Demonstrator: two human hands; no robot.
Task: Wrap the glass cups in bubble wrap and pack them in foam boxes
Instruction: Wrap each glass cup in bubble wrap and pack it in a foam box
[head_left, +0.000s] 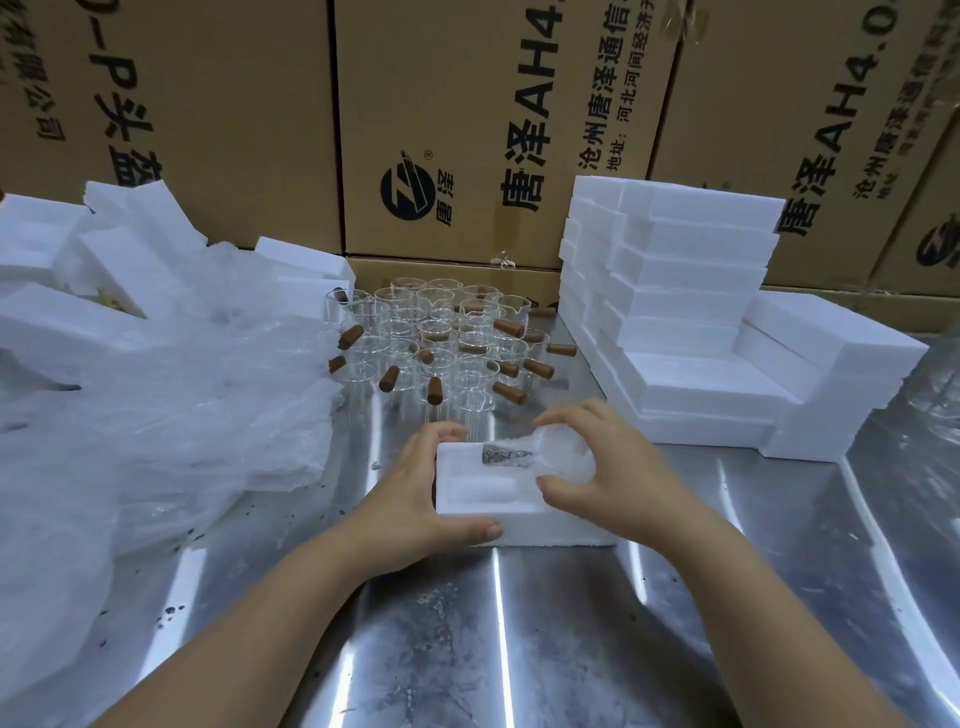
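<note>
Foam box (524, 526) clasped by left hand (415, 496), right hand (623, 467) grip curled round bubble-wrapped cup (563, 451) at box recess

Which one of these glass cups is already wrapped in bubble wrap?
The cup in the right hand, over the open foam box up front. Bubble wrap covers it; the other cups stand bare in a cluster behind.
</note>
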